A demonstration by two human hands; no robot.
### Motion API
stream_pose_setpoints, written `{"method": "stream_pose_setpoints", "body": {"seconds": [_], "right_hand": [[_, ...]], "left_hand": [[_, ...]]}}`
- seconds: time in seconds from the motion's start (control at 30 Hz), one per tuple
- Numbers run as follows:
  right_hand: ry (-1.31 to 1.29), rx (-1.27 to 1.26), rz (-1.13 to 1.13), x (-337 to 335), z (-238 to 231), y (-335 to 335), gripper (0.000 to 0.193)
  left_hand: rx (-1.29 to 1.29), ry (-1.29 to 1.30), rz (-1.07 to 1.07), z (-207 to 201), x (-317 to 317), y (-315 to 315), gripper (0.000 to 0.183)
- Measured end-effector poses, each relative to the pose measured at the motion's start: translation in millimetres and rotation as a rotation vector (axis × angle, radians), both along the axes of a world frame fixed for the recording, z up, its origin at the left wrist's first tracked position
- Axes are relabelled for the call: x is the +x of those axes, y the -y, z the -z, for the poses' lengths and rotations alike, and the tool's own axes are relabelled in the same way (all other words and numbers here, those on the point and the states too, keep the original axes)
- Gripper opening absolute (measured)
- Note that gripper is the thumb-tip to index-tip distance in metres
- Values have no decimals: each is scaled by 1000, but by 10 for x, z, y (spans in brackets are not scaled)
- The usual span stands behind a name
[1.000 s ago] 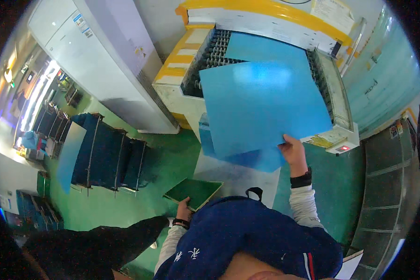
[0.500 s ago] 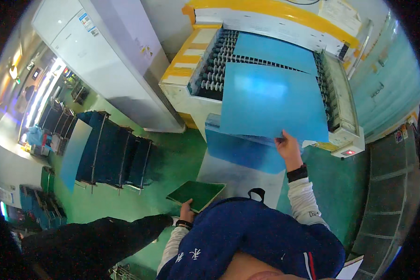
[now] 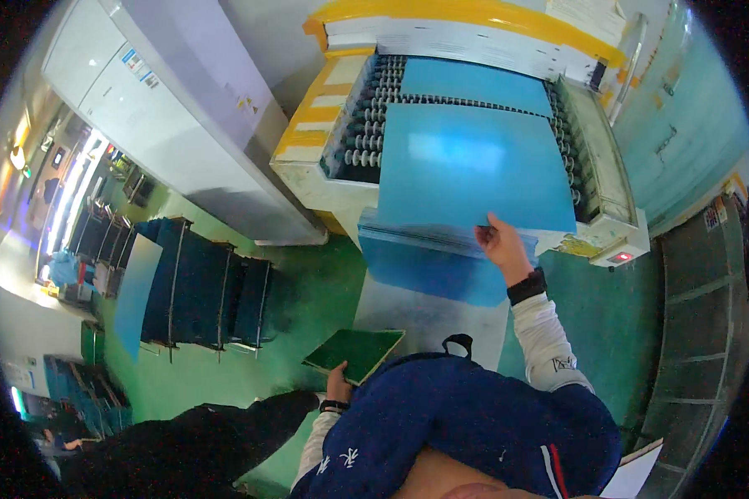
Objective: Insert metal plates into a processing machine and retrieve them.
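Observation:
My right hand [image 3: 505, 245] is at the near edge of a large glossy blue sheet [image 3: 474, 170], its thumb and fingers closed on that edge. The sheet lies over the rollers of a conveyor machine [image 3: 362, 158] and juts out past its front. A second blue sheet [image 3: 474, 83] rests on the rollers farther back. My left hand [image 3: 338, 384], low beside my body, grips a dark green rectangular board [image 3: 354, 353] with a pale rim. Below the machine's front stands a stack of blue sheets [image 3: 433, 264], partly hidden by the held sheet.
Racks of dark panels [image 3: 195, 287] stand on the green floor at left, behind a tall white cabinet [image 3: 166, 108]. A person in dark clothing [image 3: 183, 445] is close by at lower left. A grey shelf-like frame [image 3: 699, 349] stands at right.
The view has shifted slightly. The front blue sheet now lies straighter against the one behind it, with my right hand still at its edge. The green board stays in my left hand.

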State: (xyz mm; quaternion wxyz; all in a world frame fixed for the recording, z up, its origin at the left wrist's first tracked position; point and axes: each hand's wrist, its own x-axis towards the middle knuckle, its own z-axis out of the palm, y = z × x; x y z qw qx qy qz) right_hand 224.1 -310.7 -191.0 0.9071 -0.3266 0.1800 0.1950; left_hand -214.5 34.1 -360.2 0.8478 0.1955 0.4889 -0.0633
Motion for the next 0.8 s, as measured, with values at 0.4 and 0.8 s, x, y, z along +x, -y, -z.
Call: {"method": "stream_pose_setpoints", "body": {"seconds": [0.4,0.8], "right_hand": [[8,-74,13,154,-41,-89,20],[-16,-91,-121,204,-74,-27,24]], "left_hand": [[1734,309,857,-208,-131,-18,21],[840,-12,609,-450,57,21,34]]}}
